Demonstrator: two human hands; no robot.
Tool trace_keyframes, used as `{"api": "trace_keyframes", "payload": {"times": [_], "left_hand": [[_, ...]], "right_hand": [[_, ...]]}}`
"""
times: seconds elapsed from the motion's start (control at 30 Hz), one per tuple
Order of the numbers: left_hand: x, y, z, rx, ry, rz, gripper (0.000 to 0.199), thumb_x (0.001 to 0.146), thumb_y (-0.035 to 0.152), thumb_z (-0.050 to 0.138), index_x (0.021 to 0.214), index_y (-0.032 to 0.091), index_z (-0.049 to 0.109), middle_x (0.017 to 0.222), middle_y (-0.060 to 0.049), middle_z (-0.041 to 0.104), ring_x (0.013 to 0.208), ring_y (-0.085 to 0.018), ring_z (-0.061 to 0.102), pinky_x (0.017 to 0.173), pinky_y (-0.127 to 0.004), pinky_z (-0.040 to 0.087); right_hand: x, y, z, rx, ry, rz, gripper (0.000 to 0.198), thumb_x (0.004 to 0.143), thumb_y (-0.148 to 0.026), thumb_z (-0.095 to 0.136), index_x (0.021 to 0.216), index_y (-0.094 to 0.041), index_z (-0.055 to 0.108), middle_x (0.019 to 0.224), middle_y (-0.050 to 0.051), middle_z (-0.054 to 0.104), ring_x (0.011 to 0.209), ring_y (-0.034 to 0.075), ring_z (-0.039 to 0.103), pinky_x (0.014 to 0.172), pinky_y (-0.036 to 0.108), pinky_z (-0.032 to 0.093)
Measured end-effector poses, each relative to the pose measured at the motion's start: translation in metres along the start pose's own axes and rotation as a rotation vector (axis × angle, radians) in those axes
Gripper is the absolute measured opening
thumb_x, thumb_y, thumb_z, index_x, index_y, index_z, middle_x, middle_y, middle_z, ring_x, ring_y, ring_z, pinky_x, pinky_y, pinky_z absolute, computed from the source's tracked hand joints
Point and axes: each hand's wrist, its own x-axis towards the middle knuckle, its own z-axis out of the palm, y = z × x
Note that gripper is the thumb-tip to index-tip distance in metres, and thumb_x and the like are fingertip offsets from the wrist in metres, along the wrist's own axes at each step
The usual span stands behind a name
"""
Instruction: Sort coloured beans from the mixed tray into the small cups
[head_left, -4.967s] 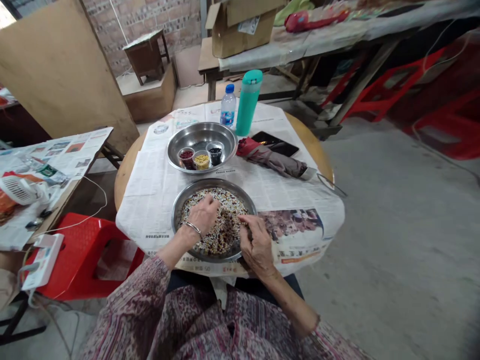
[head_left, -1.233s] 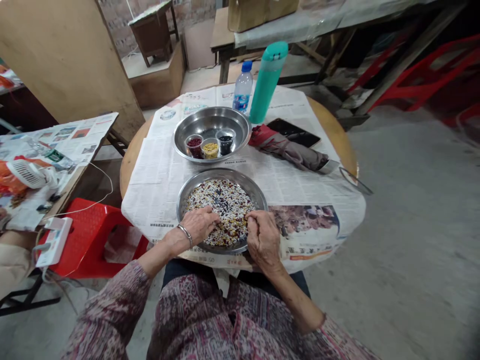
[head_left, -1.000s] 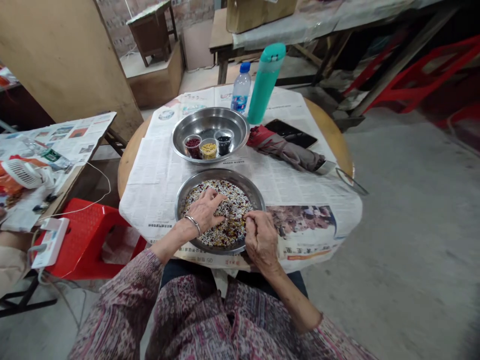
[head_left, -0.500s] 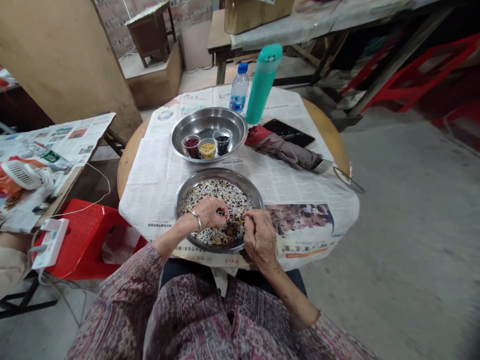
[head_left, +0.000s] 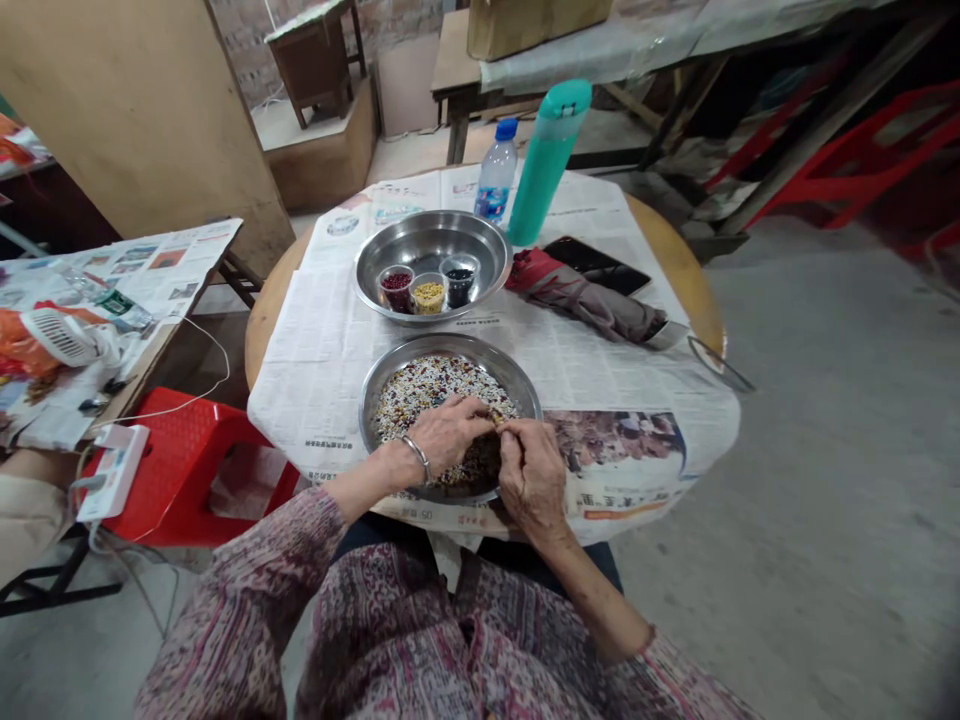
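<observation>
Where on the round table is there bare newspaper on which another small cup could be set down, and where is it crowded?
Bare newspaper lies left of both metal pans, and more lies right of the near pan, between the folded umbrella and the printed photo. The centre strip is crowded: far pan with three cups, bottles behind, and left hand and right hand over the mixed beans.

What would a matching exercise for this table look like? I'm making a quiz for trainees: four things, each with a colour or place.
Things:
1. flask
2. left cup
3. middle cup
4. left hand

Colours or places:
A. yellow grains
B. over the near pan
C. teal
D. dark red beans

Pairs: 1-C, 2-D, 3-A, 4-B
</observation>
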Motion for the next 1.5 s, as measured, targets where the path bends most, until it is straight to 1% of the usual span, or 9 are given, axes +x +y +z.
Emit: {"api": "trace_keyframes", "payload": {"times": [0.27,0.4,0.47,0.6,0.73,0.97,1.13,1.3,1.5], "left_hand": [[-0.008,-0.034,-0.020,0.155,0.227,-0.426,0.022,0.095,0.020,0.047,0.109,0.021,0.063,0.122,-0.008,0.053,0.112,-0.025,0.046,0.095,-0.038,0.047],[-0.030,-0.035,-0.023,0.140,0.194,-0.545,0.047,0.083,0.044,0.068,0.123,0.023,0.053,0.128,-0.010,0.047,0.116,-0.029,0.044,0.094,-0.042,0.048],[-0.035,-0.032,-0.021,0.090,0.128,-0.577,0.047,0.080,0.041,0.073,0.121,0.024,0.055,0.122,-0.010,0.050,0.112,-0.028,0.049,0.089,-0.040,0.051],[-0.027,-0.023,-0.012,-0.113,0.090,-0.501,0.014,0.084,0.019,0.066,0.098,0.022,0.066,0.100,-0.004,0.062,0.094,-0.020,0.061,0.090,-0.033,0.051],[-0.011,-0.007,-0.004,-0.315,0.144,-0.263,0.012,0.085,0.015,0.061,0.094,0.020,0.068,0.095,-0.001,0.069,0.090,-0.016,0.064,0.088,-0.029,0.051],[0.008,0.000,-0.002,0.008,0.072,0.101,0.023,0.088,0.021,0.059,0.109,0.023,0.066,0.129,-0.003,0.061,0.115,-0.023,0.052,0.099,-0.040,0.043],[0.012,-0.023,-0.007,0.190,0.151,-0.042,0.018,0.093,0.025,0.054,0.105,0.023,0.067,0.119,-0.003,0.064,0.110,-0.026,0.052,0.090,-0.043,0.045],[-0.021,-0.051,-0.009,0.204,0.278,-0.223,0.017,0.088,0.011,0.054,0.094,0.020,0.067,0.106,-0.006,0.065,0.097,-0.023,0.056,0.081,-0.037,0.049],[-0.070,-0.063,0.004,-0.104,0.455,-0.024,0.034,0.084,-0.003,0.039,0.095,0.019,0.063,0.096,-0.004,0.060,0.091,-0.016,0.057,0.083,-0.029,0.051]], "right_hand": [[0.001,-0.002,-0.001,0.018,-0.011,0.007,0.014,0.094,-0.019,0.042,0.088,-0.023,0.055,0.083,0.004,0.059,0.085,0.021,0.052,0.079,0.036,0.043],[0.002,-0.003,-0.002,0.020,-0.010,0.005,0.014,0.094,-0.019,0.043,0.089,-0.022,0.055,0.084,0.005,0.059,0.085,0.021,0.052,0.079,0.036,0.043],[0.001,-0.003,-0.002,0.020,-0.015,0.007,0.014,0.093,-0.019,0.043,0.089,-0.022,0.055,0.084,0.004,0.059,0.084,0.020,0.052,0.079,0.035,0.043],[0.001,-0.002,-0.002,0.011,-0.021,0.014,0.014,0.093,-0.019,0.042,0.088,-0.022,0.055,0.083,0.004,0.058,0.084,0.020,0.052,0.079,0.034,0.043],[0.001,-0.002,-0.002,0.001,-0.016,0.010,0.014,0.094,-0.019,0.041,0.089,-0.022,0.054,0.085,0.004,0.059,0.085,0.020,0.052,0.080,0.035,0.043],[0.000,-0.002,-0.002,-0.011,0.000,0.017,0.015,0.095,-0.021,0.040,0.090,-0.022,0.054,0.086,0.005,0.059,0.085,0.021,0.053,0.080,0.036,0.044],[0.001,-0.003,-0.002,-0.014,-0.008,0.026,0.015,0.094,-0.020,0.041,0.089,-0.022,0.055,0.086,0.005,0.060,0.085,0.021,0.053,0.080,0.036,0.044],[0.000,-0.002,-0.003,-0.014,-0.015,0.024,0.014,0.094,-0.021,0.041,0.090,-0.022,0.055,0.086,0.005,0.060,0.086,0.021,0.054,0.081,0.036,0.044],[-0.001,0.000,-0.002,-0.024,-0.025,0.003,0.014,0.093,-0.020,0.042,0.090,-0.022,0.056,0.087,0.005,0.061,0.086,0.021,0.054,0.082,0.036,0.044]]}}
